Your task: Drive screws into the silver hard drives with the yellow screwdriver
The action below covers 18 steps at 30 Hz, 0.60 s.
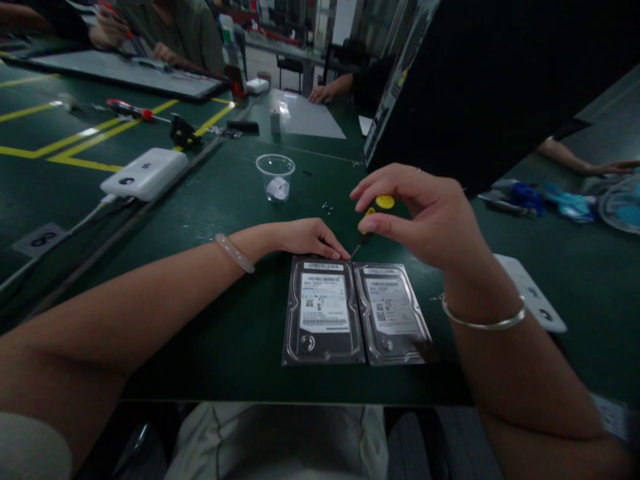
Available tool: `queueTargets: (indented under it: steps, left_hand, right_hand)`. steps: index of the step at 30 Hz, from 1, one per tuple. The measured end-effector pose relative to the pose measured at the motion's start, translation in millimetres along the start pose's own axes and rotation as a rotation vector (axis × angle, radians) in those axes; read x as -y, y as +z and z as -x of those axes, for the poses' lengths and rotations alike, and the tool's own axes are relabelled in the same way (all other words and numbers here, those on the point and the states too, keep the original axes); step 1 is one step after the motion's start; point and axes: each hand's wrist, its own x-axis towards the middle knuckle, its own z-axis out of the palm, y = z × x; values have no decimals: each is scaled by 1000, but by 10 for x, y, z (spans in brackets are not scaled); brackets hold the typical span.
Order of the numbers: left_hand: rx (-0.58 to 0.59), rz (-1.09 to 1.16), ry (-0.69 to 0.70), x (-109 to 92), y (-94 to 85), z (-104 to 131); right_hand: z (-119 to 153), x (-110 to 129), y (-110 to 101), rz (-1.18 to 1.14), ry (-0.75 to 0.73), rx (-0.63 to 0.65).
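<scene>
Two hard drives lie side by side, label up, near the table's front edge: the left hard drive (324, 303) and the right hard drive (393, 310). My left hand (315, 239) rests at the left drive's far edge, its fingertips closed together at the far right corner; whatever they pinch is hidden. My right hand (425, 207) grips a black and yellow screwdriver (370, 219) from above. The tilted shaft reaches down to that same corner, beside my left fingertips. Several small screws (327, 208) lie on the table beyond the drives.
Beyond my hands stands a clear plastic cup (275, 179) with something whitish inside. A white power strip (145, 173) and a red screwdriver (129, 111) lie left. A large dark panel (500, 87) rises at back right. Other people's hands (325, 93) are across the table.
</scene>
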Motion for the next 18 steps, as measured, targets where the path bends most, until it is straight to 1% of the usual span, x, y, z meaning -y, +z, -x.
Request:
queueTargets:
  steps: [3,6,9,12,15,18]
  left_hand:
    - [16,-22,10,3,-8,-5]
    - [10,-10,-16,-34,-1,9]
    - [12,12,-28,-70,10,26]
    - [14,20,-32,-83,16,33]
    - [6,20,-39,-89,18,34]
    - [2,11,-48,-97,19,34]
  right_hand:
    - [14,-11,68,91,36,-63]
    - [27,-43,106,176,83,-155]
    - [21,-85,133,189,106,-220]
    - [8,-138,187,18,76,-219]
    - [9,-184,250,-234,31,-175]
    - [22,-196,256,-417,34,-125]
